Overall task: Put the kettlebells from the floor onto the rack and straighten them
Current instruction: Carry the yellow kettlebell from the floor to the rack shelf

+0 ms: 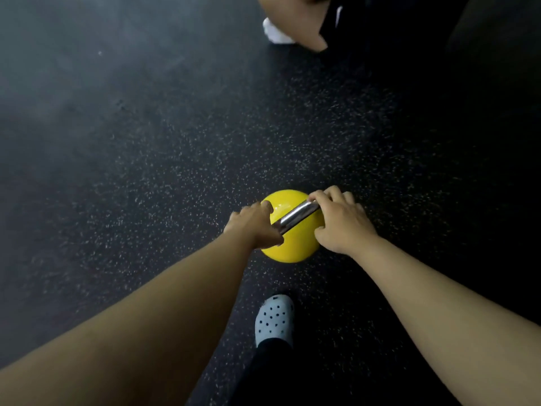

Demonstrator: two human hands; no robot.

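Note:
A yellow kettlebell with a shiny steel handle is below me over the dark speckled floor. My left hand wraps the near-left end of the handle. My right hand closes over the far-right end, fingers curled around the bar. I cannot tell whether the kettlebell rests on the floor or hangs just above it. No rack is in view.
My foot in a pale perforated clog stands just behind the kettlebell. Another person's leg and white shoe are at the top of the view. A dark bulky shape fills the upper right corner.

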